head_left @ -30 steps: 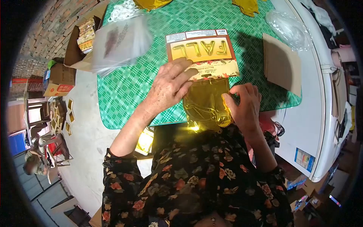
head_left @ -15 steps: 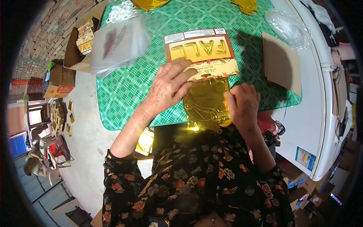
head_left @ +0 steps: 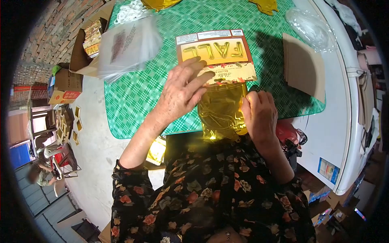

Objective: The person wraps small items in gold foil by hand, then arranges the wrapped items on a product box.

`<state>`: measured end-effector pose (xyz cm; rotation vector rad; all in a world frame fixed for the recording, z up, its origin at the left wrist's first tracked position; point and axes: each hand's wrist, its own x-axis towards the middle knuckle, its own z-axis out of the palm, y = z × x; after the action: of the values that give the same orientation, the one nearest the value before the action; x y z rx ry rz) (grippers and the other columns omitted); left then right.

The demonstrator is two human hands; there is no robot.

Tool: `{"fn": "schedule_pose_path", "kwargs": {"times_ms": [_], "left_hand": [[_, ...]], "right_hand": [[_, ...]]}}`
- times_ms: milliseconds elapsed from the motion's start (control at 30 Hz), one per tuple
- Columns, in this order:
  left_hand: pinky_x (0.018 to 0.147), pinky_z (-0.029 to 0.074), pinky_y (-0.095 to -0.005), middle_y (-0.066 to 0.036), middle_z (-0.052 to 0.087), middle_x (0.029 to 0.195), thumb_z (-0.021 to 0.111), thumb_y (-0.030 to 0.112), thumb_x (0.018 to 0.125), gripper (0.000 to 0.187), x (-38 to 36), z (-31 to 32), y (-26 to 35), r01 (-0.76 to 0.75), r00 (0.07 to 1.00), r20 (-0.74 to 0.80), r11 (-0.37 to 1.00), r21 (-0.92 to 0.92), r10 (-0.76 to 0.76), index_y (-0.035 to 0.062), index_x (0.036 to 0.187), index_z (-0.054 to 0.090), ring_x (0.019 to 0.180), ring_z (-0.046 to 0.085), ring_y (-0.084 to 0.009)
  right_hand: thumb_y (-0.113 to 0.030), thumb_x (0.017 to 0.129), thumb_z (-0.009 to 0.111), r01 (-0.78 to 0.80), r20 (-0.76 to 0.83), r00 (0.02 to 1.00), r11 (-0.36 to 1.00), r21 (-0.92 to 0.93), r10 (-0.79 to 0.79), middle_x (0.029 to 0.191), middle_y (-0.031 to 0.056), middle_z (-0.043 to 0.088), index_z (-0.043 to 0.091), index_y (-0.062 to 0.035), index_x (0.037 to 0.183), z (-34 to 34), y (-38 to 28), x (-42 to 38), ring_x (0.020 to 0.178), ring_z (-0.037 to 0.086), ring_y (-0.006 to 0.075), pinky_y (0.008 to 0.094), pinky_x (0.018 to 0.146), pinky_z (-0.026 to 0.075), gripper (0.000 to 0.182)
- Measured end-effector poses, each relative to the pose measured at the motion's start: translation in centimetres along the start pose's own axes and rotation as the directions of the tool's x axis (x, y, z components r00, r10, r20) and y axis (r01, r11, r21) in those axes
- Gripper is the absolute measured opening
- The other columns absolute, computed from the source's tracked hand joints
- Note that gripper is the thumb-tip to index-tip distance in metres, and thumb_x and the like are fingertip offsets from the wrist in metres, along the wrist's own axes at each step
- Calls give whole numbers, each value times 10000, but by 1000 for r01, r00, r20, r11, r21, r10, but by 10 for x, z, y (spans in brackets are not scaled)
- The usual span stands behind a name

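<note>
A printed card (head_left: 219,52) lettered "FALL" lies on the table, upside down to me. A flat, wrinkled gold foil balloon (head_left: 223,107) extends from under its near edge and hangs toward my lap. My left hand (head_left: 182,87) rests on the card's near left part, fingers stretched out, thumb by the foil. At the foil's right edge, my right hand (head_left: 260,115) is closed with thumb and fingers pinched on it. The fingertips' exact hold is partly hidden.
Clear plastic bags (head_left: 127,48) lie left on the green checked table (head_left: 162,48), near white ribbon (head_left: 133,11). A box of printed cards (head_left: 87,46) stands beyond. Brown cardboard sheets (head_left: 302,67) and a clear plastic bag (head_left: 310,30) are right. Another person (head_left: 42,172) sits far left.
My right hand has shifted very slightly at the foil's edge, and the foil's creases look different. My left hand stays on the card, its fingers slightly shifted.
</note>
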<state>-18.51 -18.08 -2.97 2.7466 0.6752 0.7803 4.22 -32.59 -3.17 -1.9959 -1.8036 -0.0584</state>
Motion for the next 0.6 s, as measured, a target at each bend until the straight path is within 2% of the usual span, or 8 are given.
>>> {"fn": "schedule_pose_path", "kwargs": {"times_ms": [133, 233, 333, 600], "left_hand": [[1068, 465, -475, -113, 606, 1408, 808, 145, 855, 470, 0, -1, 9, -7, 1000, 26, 1000, -13, 7, 135, 1315, 714, 1366, 546, -332], [1098, 436, -480, -106, 608, 1408, 768, 172, 914, 431, 1, 1, 10, 13, 998, 62, 998, -55, -10, 142, 1339, 704, 1379, 537, -332], [1095, 437, -476, -99, 605, 1417, 760, 178, 923, 423, -2, 4, 8, 30, 994, 105, 999, -42, -26, 155, 1341, 703, 1382, 534, -320], [1109, 436, -489, -99, 603, 1422, 758, 179, 927, 422, -2, 4, 7, 34, 993, 118, 998, -52, -27, 155, 1344, 700, 1384, 534, -324]], "right_hand": [[-121, 909, 758, -15, -4, 1000, 998, 60, 15, 900, 145, 586, 582, -63, 943, -3, -2, -2, 877, 624, 370, 483, 747, 524, 188], [-102, 917, 751, -65, 31, 998, 989, 135, 61, 914, 157, 589, 570, -55, 971, -5, -5, -2, 874, 632, 389, 494, 759, 525, 194], [-77, 917, 746, -69, 23, 998, 980, 188, 65, 922, 167, 591, 561, -45, 984, -4, -5, -3, 864, 635, 403, 500, 755, 526, 199], [-23, 900, 736, -86, 0, 996, 960, 267, 89, 921, 202, 606, 542, -28, 970, 0, -3, -2, 818, 649, 455, 518, 700, 535, 206]]}}
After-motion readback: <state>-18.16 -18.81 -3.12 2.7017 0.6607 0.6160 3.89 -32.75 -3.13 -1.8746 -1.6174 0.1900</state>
